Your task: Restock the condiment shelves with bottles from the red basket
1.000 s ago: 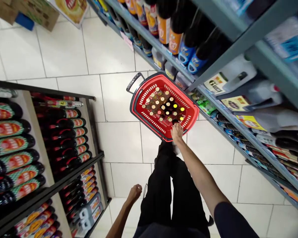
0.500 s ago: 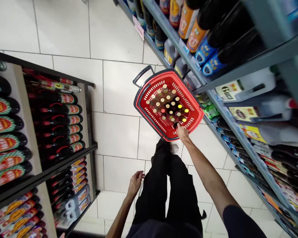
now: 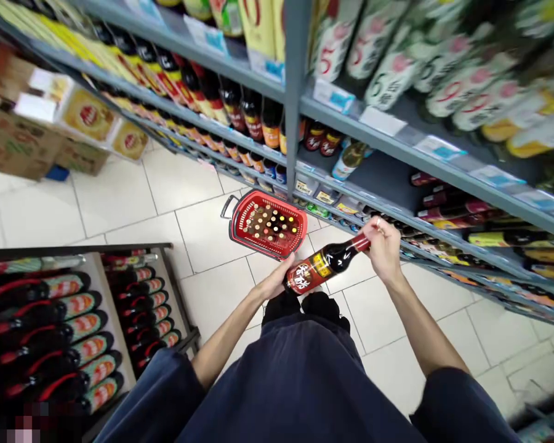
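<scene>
The fingers (image 3: 379, 237) of the right hand (image 3: 385, 249) are clenched around the red-capped neck of a dark bottle (image 3: 323, 266), while the left hand (image 3: 277, 282) cups the bottle's base, its fingers wrapped beneath the labelled end. The bottle lies tilted, nearly sideways, held in the air in front of the person's body. Just beyond the bottle a red basket (image 3: 240, 212) full of upright bottles sits on the tiled floor (image 3: 120, 197). Right of the bottle runs a grey shelf (image 3: 397, 154) stocked with sauce bottles.
</scene>
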A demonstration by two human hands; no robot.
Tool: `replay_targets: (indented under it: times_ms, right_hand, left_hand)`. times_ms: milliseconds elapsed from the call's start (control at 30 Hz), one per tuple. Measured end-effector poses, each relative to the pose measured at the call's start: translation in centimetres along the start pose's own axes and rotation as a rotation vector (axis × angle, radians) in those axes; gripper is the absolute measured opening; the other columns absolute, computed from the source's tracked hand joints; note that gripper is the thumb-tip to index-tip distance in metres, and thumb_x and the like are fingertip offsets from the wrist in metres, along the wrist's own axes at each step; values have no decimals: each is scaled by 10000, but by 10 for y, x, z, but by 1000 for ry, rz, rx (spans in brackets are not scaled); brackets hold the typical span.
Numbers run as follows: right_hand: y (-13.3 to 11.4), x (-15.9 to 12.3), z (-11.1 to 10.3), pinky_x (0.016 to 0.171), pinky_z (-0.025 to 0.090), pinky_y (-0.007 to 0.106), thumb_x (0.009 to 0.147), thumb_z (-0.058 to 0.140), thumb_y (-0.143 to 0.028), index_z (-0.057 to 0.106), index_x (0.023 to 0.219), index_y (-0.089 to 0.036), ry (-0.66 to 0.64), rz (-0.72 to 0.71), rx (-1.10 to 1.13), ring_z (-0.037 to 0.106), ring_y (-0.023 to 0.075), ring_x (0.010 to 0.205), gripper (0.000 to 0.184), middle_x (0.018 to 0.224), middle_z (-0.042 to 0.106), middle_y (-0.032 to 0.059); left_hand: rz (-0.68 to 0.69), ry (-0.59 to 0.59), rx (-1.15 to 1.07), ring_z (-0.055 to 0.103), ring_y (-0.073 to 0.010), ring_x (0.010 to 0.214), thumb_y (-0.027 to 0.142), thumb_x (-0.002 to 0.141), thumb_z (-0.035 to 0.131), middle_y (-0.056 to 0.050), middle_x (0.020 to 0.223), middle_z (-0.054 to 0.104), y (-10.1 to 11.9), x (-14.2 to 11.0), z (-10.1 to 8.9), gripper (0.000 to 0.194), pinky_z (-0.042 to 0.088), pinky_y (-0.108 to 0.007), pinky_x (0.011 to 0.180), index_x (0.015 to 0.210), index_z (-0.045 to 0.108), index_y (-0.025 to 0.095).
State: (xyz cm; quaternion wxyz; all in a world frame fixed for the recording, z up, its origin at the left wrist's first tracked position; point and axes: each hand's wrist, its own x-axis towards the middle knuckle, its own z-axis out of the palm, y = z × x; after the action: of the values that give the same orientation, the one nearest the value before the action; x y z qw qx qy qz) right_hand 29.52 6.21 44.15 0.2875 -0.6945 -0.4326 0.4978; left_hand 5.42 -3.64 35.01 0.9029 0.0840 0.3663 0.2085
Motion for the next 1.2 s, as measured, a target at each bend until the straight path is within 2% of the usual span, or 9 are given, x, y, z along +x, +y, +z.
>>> replay_targets:
  times_ms: [133, 267, 467, 567, 633, 767, 933, 1067, 1200]
  right_hand:
    - [-46, -44, -50, 408, 321, 214, 852, 686, -481, 632, 776, -227, 141, -30, 251, 387, 91, 490, 270, 650, 494, -42]
    - [-64, -132, -116, 592, 511, 261, 858, 722, -569, 712, 1051, -234, 206, -142, 283, 571, 141, 693, 387, 843, 648, 3]
    - [-34, -294, -214, 773, 537, 293, 892, 732, -548, 657, 1205, -217, 264, -167, 315, 638, 180, 877, 462, 919, 676, 15]
    - [-21, -352, -251, 770, 528, 286, 892, 736, -545, 659, 1170, -211, 375, -160, 324, 636, 183, 880, 441, 948, 692, 26]
    - [-19, -374, -271, 778, 530, 286, 888, 744, -538, 668, 1147, -208, 457, -162, 330, 635, 184, 877, 426, 976, 708, 37]
    - [-16, -387, -301, 787, 536, 289, 896, 742, -514, 680, 1082, -194, 578, -208, 356, 642, 185, 866, 376, 968, 719, 49]
    - [-14, -375, -316, 712, 505, 255, 894, 752, -484, 670, 1044, -194, 697, -236, 342, 603, 148, 757, 338, 884, 686, 19]
    - [-29, -340, -329, 718, 495, 261, 877, 764, -488, 676, 1038, -191, 672, -227, 292, 590, 148, 758, 349, 873, 672, 14]
    - [-47, -282, -341, 734, 474, 261, 851, 766, -533, 672, 961, -196, 646, -240, 267, 564, 142, 765, 367, 847, 643, -4]
  left_hand:
    - [186, 6, 128, 761, -269, 850, 872, 701, 687, -171, 1016, 784, -9, -24, 85, 901, 612, -337, 729, 1185, 723, 113]
    - [189, -50, 123, 756, -257, 738, 774, 635, 829, -126, 919, 783, -63, -41, 170, 823, 619, -349, 668, 1156, 717, 145]
    - [176, -172, 105, 765, -281, 854, 712, 694, 837, -143, 938, 781, -163, -81, 296, 737, 618, -415, 833, 1108, 714, 116]
    - [185, -206, 170, 746, -289, 970, 659, 708, 860, -151, 1035, 778, -192, -92, 341, 724, 584, -414, 915, 1163, 719, 114]
    - [198, -220, 240, 724, -299, 1043, 614, 694, 891, -154, 1131, 765, -200, -91, 361, 725, 559, -406, 953, 1199, 722, 122]
    - [232, -275, 402, 682, -301, 1125, 591, 694, 898, -148, 1262, 726, -200, -75, 388, 792, 523, -373, 976, 1310, 684, 142]
    - [250, -465, 472, 661, -281, 1147, 630, 741, 851, -135, 1257, 712, -186, -50, 413, 806, 493, -356, 1000, 1361, 653, 154]
    - [240, -554, 525, 660, -303, 1186, 665, 770, 806, -145, 1289, 711, -160, -23, 417, 792, 485, -385, 1045, 1354, 665, 150]
    - [247, -474, 491, 680, -340, 1195, 885, 835, 473, -172, 1259, 742, -129, 7, 405, 927, 503, -452, 1069, 1293, 722, 119]
